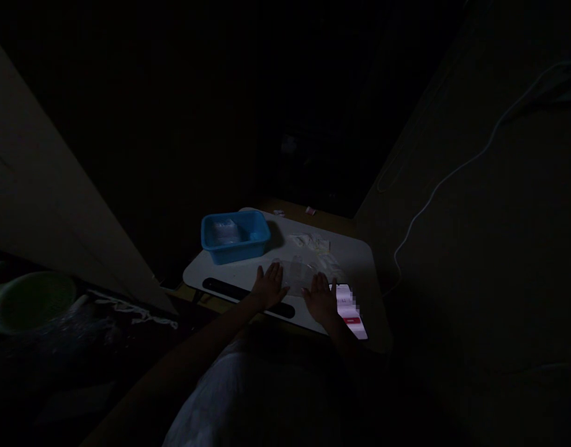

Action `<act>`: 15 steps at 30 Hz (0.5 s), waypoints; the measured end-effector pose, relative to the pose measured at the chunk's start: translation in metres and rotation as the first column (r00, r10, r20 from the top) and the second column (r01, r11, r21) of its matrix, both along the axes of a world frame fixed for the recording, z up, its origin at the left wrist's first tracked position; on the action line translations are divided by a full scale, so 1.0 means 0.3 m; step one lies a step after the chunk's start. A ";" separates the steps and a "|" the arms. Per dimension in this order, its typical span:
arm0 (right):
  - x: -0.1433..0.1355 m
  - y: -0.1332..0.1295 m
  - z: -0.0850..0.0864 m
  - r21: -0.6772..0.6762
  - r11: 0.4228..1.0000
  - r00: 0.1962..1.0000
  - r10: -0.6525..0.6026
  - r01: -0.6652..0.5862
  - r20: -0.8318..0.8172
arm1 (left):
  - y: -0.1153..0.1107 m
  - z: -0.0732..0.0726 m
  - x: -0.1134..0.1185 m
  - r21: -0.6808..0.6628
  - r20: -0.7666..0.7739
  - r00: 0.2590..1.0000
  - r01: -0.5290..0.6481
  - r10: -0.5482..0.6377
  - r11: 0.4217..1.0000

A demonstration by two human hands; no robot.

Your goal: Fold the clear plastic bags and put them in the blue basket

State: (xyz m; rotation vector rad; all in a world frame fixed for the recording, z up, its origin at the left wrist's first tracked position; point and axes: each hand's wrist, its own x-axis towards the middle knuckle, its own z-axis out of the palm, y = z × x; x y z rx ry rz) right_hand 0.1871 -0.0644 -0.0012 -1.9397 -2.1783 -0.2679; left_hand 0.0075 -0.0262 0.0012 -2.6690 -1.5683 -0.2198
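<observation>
Both hands rest at the front of a small white table [360, 267] in dim light. My left hand [268, 287] lies open with fingers stretched, at the left edge of a clear plastic bag [295, 277]. On the bag's right edge is my right hand [320, 299], also open, fingers spread and palm down. The bag looks flat on the tabletop between them; its exact outline is hard to make out. A lit phone [350, 307] lies beside my right hand, partly behind the wrist.
A blue plastic basket [236, 251] with clear plastic packets [226, 231] stands at the table's left. Crumpled clear plastic [311, 241] lies towards the back. A white cable [437, 186] hangs along the right wall. A green tub [36, 301] sits at lower left.
</observation>
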 end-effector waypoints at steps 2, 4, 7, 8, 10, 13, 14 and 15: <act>-0.011 0.010 0.018 0.027 0.999 0.999 -0.041 0.041 -0.006 | 0.001 0.000 -0.001 -0.003 -0.003 1.000 0.001 -0.001 1.000; -0.035 0.027 0.040 0.030 0.999 0.999 -0.030 0.031 -0.027 | 0.000 0.000 -0.003 0.006 -0.001 1.000 0.005 -0.005 1.000; -0.086 0.059 0.065 -0.013 0.992 0.990 0.127 -0.128 -0.060 | -0.002 0.003 -0.004 0.014 0.004 1.000 0.014 -0.014 1.000; -0.105 0.069 0.067 -0.034 0.981 0.980 0.188 -0.190 -0.067 | -0.004 0.006 -0.004 0.010 0.003 1.000 0.012 -0.013 1.000; -0.135 0.084 0.064 -0.072 0.961 0.962 0.262 -0.268 -0.078 | -0.006 0.012 -0.003 -0.003 -0.004 1.000 0.007 -0.007 1.000; -0.153 0.093 0.044 -0.108 0.959 0.964 0.254 -0.262 -0.086 | -0.008 0.015 -0.003 -0.017 -0.014 1.000 0.006 -0.007 1.000; -0.151 0.093 0.037 -0.115 0.961 0.966 0.245 -0.253 -0.082 | -0.007 0.013 -0.003 -0.018 -0.015 1.000 0.009 -0.009 1.000; -0.144 0.091 0.030 -0.119 0.962 0.968 0.240 -0.248 -0.075 | -0.006 0.011 -0.003 -0.015 -0.014 1.000 0.008 -0.009 1.000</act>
